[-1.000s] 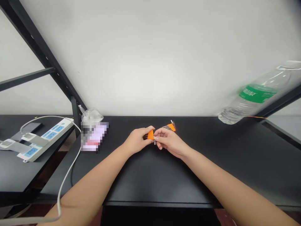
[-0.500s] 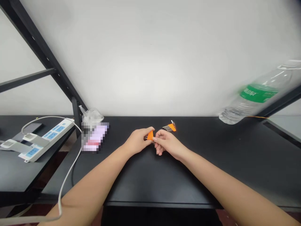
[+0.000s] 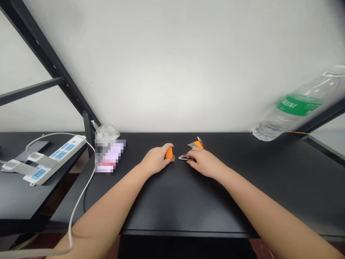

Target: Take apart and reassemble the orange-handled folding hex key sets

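My left hand point(image 3: 157, 160) is closed round an orange hex key holder point(image 3: 169, 153), pinched between thumb and fingers above the black table. A small metal end shows at the holder's lower right corner; the rest is behind my fingers. To its right, my right hand point(image 3: 202, 160) is low over the table, its fingers curled on a few thin silver hex keys point(image 3: 183, 157) whose ends stick out to the left. Just behind the right hand lies a second orange holder point(image 3: 198, 144) with several hex keys in it, partly covered by that hand.
A pixelated phone-like object point(image 3: 111, 158) and a crumpled clear plastic bag point(image 3: 107, 133) lie to the left. A white power strip point(image 3: 58, 158) with plugged-in chargers and a white cable point(image 3: 81, 196) is farther left. A large clear bottle point(image 3: 299, 105) stands at the back right.
My hands have moved apart. The left keeps the orange holder and has shifted slightly left; the right has left it and moved right, to the loose hex keys by the other holder.
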